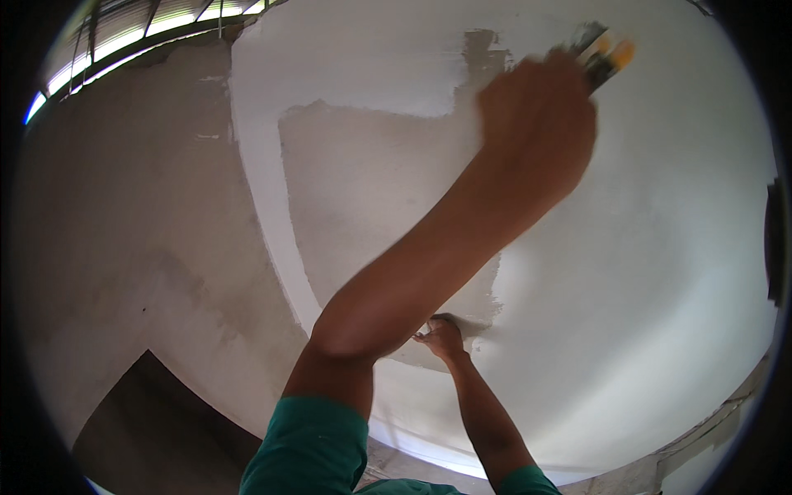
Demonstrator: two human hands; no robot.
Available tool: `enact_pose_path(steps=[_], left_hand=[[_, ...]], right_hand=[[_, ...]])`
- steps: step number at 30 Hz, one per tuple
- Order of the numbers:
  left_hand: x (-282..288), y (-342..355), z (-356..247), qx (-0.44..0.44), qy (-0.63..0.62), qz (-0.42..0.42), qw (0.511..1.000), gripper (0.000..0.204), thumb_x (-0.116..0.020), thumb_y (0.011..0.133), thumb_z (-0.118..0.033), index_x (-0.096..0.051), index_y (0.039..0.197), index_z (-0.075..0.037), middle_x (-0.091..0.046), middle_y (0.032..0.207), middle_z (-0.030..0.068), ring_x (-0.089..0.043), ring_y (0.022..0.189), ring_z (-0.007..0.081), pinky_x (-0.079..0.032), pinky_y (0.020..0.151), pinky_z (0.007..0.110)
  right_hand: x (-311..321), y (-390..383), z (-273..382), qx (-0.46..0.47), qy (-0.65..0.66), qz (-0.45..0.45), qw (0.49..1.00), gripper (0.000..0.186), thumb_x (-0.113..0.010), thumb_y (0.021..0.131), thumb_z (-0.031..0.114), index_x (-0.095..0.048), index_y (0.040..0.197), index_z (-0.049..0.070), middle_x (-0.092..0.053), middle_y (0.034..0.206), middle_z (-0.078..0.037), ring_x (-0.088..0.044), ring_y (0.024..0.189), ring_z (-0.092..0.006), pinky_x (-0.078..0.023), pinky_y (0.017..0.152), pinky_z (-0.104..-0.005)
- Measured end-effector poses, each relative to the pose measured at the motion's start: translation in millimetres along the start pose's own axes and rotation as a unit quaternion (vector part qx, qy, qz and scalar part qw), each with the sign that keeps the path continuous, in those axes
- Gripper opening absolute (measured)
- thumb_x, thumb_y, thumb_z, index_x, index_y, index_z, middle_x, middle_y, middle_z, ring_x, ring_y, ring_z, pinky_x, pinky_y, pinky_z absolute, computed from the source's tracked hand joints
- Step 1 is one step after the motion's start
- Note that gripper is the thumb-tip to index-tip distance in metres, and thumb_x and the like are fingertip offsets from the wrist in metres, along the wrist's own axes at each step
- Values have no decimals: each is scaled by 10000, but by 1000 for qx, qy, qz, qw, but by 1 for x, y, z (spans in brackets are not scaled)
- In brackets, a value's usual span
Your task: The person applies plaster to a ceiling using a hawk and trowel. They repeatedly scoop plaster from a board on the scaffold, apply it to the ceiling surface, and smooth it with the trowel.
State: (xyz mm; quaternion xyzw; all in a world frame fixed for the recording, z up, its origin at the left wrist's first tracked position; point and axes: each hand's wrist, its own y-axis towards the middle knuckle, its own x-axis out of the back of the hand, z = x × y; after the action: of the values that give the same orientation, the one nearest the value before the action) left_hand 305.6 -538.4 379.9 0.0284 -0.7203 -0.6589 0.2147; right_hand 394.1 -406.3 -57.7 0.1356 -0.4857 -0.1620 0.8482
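Note:
My left hand (pixel 536 107), high at the right of centre, is closed on putty knives (pixel 606 64) with dark blades and yellow parts, blurred by motion; my forearm stretches up diagonally across the view. My right hand (pixel 443 337) is lower, at the wall, its fingers partly bent beside a shadow; whether they hold anything is unclear. The wall (pixel 643 214) before me has a white coat around a rough-edged greyish-beige patch (pixel 355 181) that my left arm partly hides.
A bare beige wall (pixel 140 231) adjoins on the left, with a dark opening (pixel 165 429) at its bottom. Roof framing (pixel 115 37) with bright gaps runs along the upper left. A dark object (pixel 774 243) sits at the far right edge, and a ledge (pixel 701 421) curves along the lower right.

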Motion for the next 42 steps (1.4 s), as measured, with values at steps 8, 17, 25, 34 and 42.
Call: enact_pose_path(steps=[8,17,25,34,42], left_hand=[[69,-451,199,469,-517,-113,707,286,-608,846,-15,-505,1112,-32,-566,1013,38,-566,894,128,-488,767,288],[106,-689,218,809,-337,-137,462,296,-576,735,8,-556,1028,43,-591,934,78,-604,782,182,-496,660,315],[91,-585,285,677,-502,-77,533,370,-589,766,40,-498,1122,-4,-556,965,61,-563,808,139,-477,648,279],[92,-542,269,669,-598,18,441,515,-657,722,54,-461,1196,11,-533,1065,68,-538,999,183,-447,901,336],[94,-548,274,683,-601,127,396,517,-627,745,65,-437,1221,-7,-533,1126,81,-545,1035,192,-465,900,324]], right_hand=[[-66,-151,-32,-49,-1,152,987,475,-737,711,437,-652,908,13,-661,803,-198,-637,788,-364,-506,730,-440],[-77,-280,10,-294,24,235,926,420,-665,762,448,-669,855,38,-647,618,-82,-637,513,-184,-532,570,-329],[-91,-249,89,-335,96,101,932,380,-700,771,403,-667,934,62,-623,588,-71,-601,507,-141,-497,522,-328],[-71,-224,204,-446,153,-52,880,500,-698,748,149,-578,1222,46,-617,671,-124,-565,598,-108,-482,594,-315],[-90,-221,240,-498,146,-55,853,421,-681,715,123,-631,1122,24,-611,668,-174,-587,571,-202,-470,598,-335]])
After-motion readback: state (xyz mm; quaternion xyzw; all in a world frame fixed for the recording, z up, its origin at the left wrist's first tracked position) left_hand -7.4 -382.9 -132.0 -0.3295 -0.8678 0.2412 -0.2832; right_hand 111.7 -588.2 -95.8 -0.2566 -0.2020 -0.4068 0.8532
